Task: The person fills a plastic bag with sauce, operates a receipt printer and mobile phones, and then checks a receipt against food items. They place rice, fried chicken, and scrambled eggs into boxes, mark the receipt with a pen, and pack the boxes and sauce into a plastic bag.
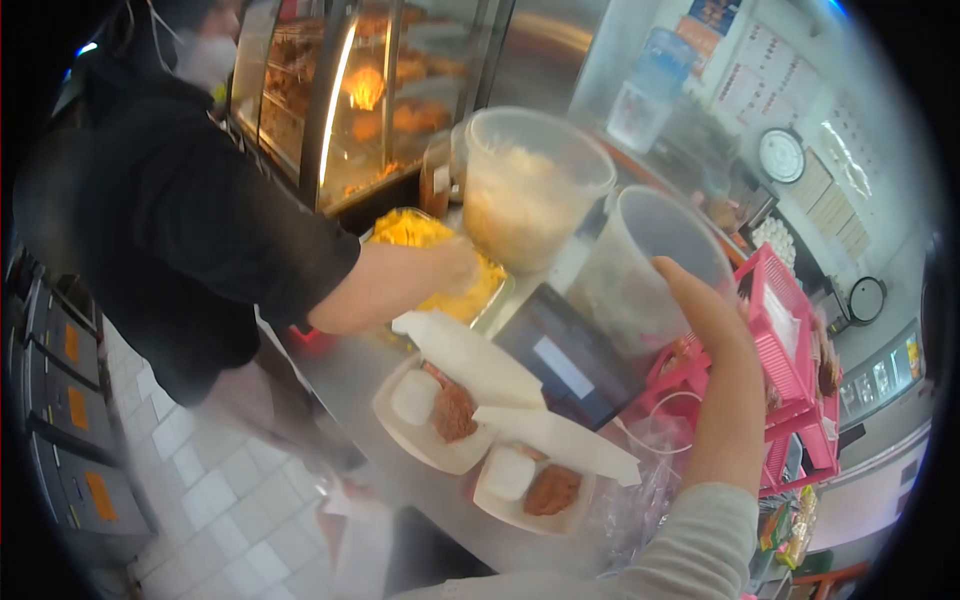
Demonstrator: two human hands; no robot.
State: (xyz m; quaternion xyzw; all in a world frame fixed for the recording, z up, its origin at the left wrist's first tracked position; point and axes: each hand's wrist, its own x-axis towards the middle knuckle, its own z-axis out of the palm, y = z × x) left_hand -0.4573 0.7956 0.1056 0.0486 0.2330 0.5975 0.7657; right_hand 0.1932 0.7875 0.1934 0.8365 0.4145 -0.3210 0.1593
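My right hand (695, 295) reaches over a tall clear plastic tub (625, 260), overlapping its near rim. Its fingers are partly hidden and blurred, so I cannot tell what they hold. My left hand is out of view. Below the tub lies a dark tablet-like panel (525, 345) with a white label on it. Closer to me, two takeaway boxes stand with lids raised. The first box (400, 445) has a white rice mound (413, 398) and fried chicken (455, 412). In the second box (510, 512) are rice (508, 474) and a browned chicken piece (553, 491).
On the left a co-worker (190, 200) in black extends a hand (458, 265) over a tray of yellow food (410, 228). Another clear tub (535, 195) holds pale food. Pink baskets (785, 340) stack at right. A lit food cabinet (365, 95) stands behind.
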